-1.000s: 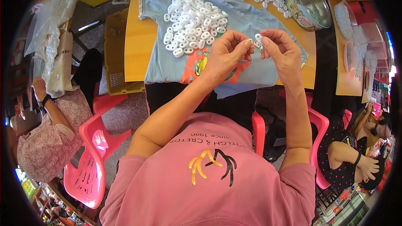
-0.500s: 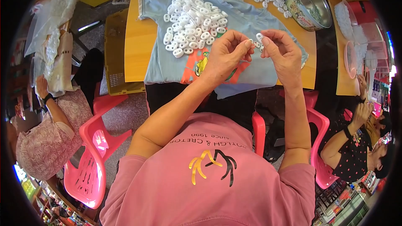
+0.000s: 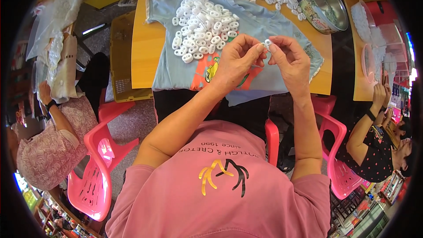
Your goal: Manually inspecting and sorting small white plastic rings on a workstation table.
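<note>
Right hand (image 3: 291,65) pinches a piece (image 3: 267,42); left hand (image 3: 240,60)'s narrow beside it, can't tell what's inside. Probably lining up, needs steadiness next.

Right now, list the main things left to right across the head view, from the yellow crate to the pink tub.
Yellow crate, pile of white pieces, left hand, white piece at the fingertips, right hand, round metal tin, pink tub.
</note>
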### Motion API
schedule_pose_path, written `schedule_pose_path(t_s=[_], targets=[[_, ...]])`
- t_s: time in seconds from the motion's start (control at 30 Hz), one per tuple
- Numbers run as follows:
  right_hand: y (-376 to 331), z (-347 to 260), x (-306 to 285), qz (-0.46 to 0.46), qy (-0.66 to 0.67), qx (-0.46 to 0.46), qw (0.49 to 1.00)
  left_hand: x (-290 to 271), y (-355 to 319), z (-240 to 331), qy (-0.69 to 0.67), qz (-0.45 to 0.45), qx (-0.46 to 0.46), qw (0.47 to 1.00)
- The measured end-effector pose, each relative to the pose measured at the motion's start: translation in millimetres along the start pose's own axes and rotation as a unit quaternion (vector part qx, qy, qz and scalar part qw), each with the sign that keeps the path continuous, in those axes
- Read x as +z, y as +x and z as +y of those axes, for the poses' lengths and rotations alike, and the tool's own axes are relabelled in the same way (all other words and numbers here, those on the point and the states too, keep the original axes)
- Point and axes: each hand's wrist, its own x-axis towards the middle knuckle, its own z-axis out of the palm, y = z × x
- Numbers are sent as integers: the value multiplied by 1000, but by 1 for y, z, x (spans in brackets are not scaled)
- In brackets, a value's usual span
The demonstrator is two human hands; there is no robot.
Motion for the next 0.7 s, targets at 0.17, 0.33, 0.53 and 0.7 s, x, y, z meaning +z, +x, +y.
schedule_pose_path(t_s=[0.17,0.33,0.53,0.7], targets=[[-4,6,4,15,7,-46,999,0,0,-1,-8,1,-2,1000],[-6,15,13,20,41,-94,994,-3,1,-1,-34,-3,-20,999],[-6,16,22,17,97,-97,990,-3,2,-4,-62,-3,-9,998],[-2,21,20,68,58,-33,995,2,5,0,3,19,-4,1000]])
